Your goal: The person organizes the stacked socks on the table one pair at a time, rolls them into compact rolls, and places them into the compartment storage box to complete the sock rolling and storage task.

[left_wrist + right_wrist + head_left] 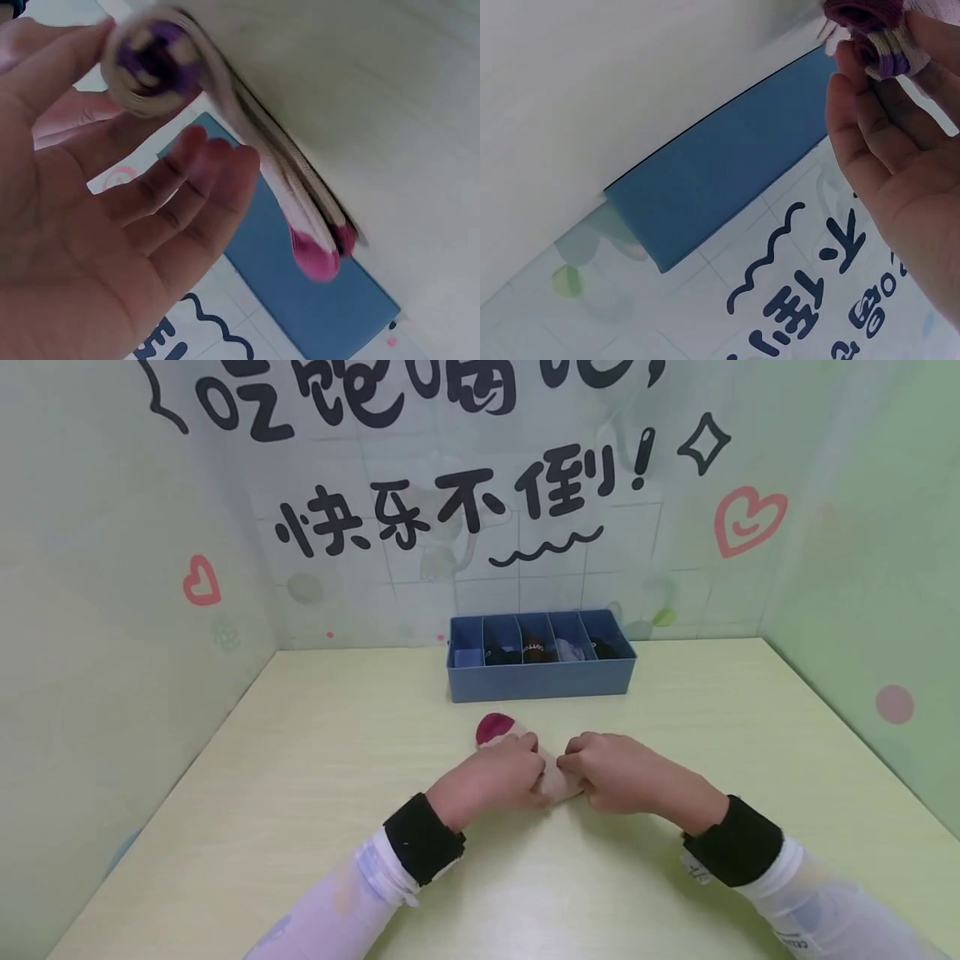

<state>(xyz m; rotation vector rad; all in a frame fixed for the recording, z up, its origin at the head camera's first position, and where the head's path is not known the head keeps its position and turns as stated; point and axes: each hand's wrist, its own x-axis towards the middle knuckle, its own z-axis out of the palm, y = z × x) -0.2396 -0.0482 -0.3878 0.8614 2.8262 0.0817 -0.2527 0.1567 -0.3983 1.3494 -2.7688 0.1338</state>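
A pair of beige socks [553, 783] with magenta toes lies on the table, its toe end pointing toward the back left. In the left wrist view the near end is wound into a roll [154, 67] with purple in its spiral, while two flat layers trail off to the toes [315, 255]. My left hand [495, 774] holds the roll from the left, index finger at its edge, other fingers curved beside it. From the right, my right hand [628, 774] pinches the roll's other end, which shows magenta and purple bands in the right wrist view.
Behind the socks stands a blue divided box [540, 682]. Dark, brown and grey-lilac folded fabric items [535, 649] sit in several of its compartments. Printed wall sheets [465, 585] border the table [360, 710] at the back and both sides.
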